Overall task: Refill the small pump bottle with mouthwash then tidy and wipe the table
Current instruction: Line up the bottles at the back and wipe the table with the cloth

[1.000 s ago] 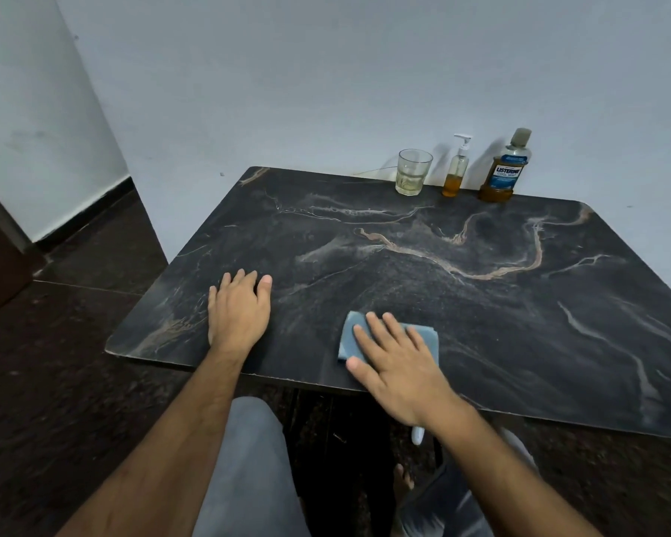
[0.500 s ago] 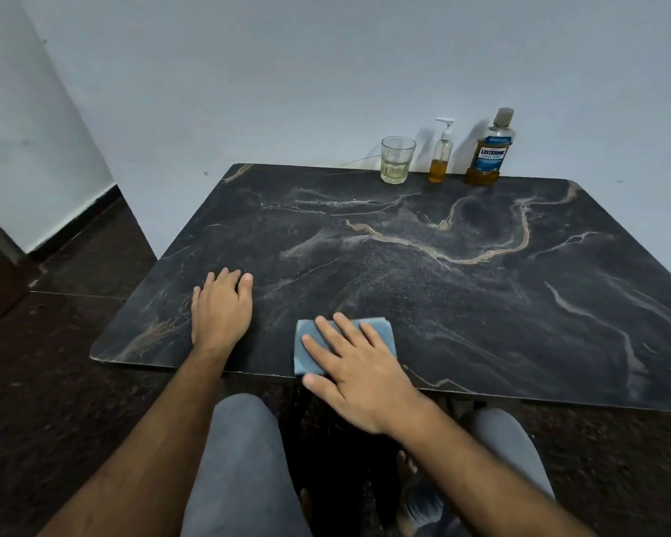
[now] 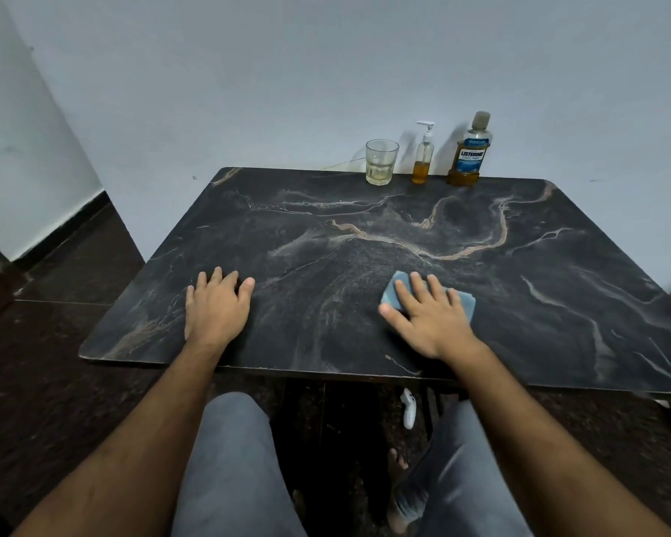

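My right hand (image 3: 429,317) lies flat on a folded blue cloth (image 3: 463,302), pressing it onto the dark marbled table (image 3: 365,246) near the front edge, right of centre. My left hand (image 3: 214,308) rests palm down on the table at the front left, holding nothing. Along the far edge by the wall stand a small pump bottle (image 3: 423,157) with amber liquid in its lower part, a mouthwash bottle (image 3: 467,155) with a blue label to its right, and a glass (image 3: 381,161) to its left.
A white wall runs behind the table. Dark floor lies to the left and under the table. My grey-trousered legs and bare feet sit beneath the front edge, with a small white object (image 3: 408,406) on the floor there.
My right hand has slid the blue cloth to the right and a little farther from the front edge. My left hand has stayed in place on the table.
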`<state>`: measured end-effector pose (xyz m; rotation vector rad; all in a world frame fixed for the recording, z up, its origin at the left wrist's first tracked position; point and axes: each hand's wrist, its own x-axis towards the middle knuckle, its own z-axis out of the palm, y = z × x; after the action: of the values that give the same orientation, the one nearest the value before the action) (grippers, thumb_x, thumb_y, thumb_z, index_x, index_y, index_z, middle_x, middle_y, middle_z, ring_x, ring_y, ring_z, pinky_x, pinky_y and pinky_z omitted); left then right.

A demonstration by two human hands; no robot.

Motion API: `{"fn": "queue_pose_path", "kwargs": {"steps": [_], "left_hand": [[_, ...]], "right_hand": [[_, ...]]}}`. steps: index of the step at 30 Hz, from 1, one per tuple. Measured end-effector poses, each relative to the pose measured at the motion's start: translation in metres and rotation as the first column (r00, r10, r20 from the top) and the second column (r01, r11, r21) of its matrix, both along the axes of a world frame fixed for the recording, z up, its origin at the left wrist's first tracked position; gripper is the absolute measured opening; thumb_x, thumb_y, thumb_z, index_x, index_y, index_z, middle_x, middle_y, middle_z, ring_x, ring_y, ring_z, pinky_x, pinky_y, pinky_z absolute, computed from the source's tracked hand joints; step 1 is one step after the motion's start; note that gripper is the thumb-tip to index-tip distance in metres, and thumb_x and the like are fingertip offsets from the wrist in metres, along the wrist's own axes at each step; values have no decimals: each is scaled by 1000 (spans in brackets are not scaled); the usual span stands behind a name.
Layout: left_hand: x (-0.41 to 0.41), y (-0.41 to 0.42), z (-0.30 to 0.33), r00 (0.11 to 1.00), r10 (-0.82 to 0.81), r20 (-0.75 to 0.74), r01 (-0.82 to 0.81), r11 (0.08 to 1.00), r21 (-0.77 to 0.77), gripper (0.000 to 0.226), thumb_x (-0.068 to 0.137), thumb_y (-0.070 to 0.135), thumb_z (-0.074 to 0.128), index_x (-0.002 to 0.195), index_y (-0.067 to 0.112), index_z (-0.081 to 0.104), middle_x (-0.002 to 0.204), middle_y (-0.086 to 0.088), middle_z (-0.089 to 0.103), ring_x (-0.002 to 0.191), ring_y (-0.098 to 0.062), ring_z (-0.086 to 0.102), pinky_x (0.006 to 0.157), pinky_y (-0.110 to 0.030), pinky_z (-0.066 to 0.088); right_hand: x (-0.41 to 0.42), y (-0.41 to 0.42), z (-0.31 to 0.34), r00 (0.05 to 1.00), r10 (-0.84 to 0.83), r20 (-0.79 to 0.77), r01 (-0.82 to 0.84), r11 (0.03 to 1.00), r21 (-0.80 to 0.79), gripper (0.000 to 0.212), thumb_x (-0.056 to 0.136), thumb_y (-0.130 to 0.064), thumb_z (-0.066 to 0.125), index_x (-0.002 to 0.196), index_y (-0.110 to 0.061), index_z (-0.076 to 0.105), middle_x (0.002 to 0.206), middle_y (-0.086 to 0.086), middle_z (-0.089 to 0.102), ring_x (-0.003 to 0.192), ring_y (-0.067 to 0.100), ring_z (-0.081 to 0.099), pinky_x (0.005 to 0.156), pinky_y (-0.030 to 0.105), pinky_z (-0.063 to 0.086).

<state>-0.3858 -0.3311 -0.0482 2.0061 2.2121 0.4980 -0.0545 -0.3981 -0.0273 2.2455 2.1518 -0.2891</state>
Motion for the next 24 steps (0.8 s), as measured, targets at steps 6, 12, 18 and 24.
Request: {"fn": "queue_pose_path", "kwargs": {"steps": [6,12,18,24], "left_hand": [[2,5,-2,997,-79,-24,78,997,-19,59,104,50,26,148,15,43,160,-12,32,150,-32,21,121,-53,16],[17,21,0,980,-200,0,200,979,-46,58,104,49,28,151,15,38,162,-10,28,152,-29,18,122,-50,14],[23,29,-2,971,-237,-18,237,971,-39,60,104,50,26,151,16,38,162,-9,28,152,-28,18,122,-50,14],[24,29,-4,970,-233,-74,230,972,-42,61,103,53,21,152,19,36,163,-7,26,152,-27,17,123,-48,14]], "right_hand": [[-34,-41,-5,981,187,-49,-183,980,79,96,76,-85,-5,158,-36,9,167,-5,-2,153,20,-9,122,48,-4],[25,-61,-1,992,125,32,-127,989,69,72,94,-71,15,158,-38,9,167,-10,-2,153,14,-7,122,39,-3],[76,5,-2,998,-45,32,45,999,16,75,93,-71,11,158,-36,8,168,-5,-3,154,18,-6,123,45,0],[59,97,0,995,-96,17,96,995,-11,85,86,-80,4,158,-35,5,168,-1,-4,154,25,-6,122,52,0]]}}
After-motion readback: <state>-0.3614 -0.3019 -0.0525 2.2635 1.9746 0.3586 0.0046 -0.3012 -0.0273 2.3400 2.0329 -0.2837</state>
